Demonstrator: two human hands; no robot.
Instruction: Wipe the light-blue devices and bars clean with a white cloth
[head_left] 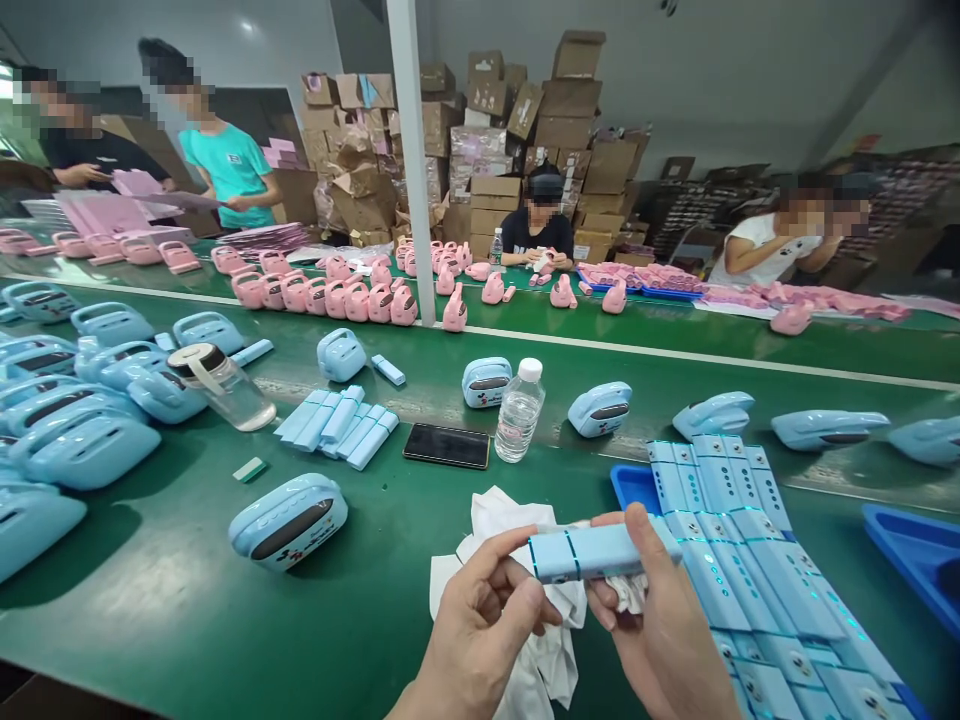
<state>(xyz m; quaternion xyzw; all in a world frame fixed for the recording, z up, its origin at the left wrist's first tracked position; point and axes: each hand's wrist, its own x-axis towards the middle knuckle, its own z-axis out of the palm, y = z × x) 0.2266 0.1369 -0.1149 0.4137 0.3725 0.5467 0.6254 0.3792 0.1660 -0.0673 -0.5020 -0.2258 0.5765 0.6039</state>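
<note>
Between my two hands is a light blue rectangular handheld unit with dark teal bands, held almost level. My left hand grips its left end between thumb and fingers. My right hand closes around its right end, the thumb on top, with a bit of crumpled white cloth under the unit in the fingers. Below and behind the hands lie more white cloths. Close to my right hand, rows of similar blue units are stacked in a blue tray.
A blue handled speaker stands at left, others crowd the far left. Loose blue units, a phone, a water bottle and a tilted clear jar lie beyond. Another blue tray is at right. People work across the green table.
</note>
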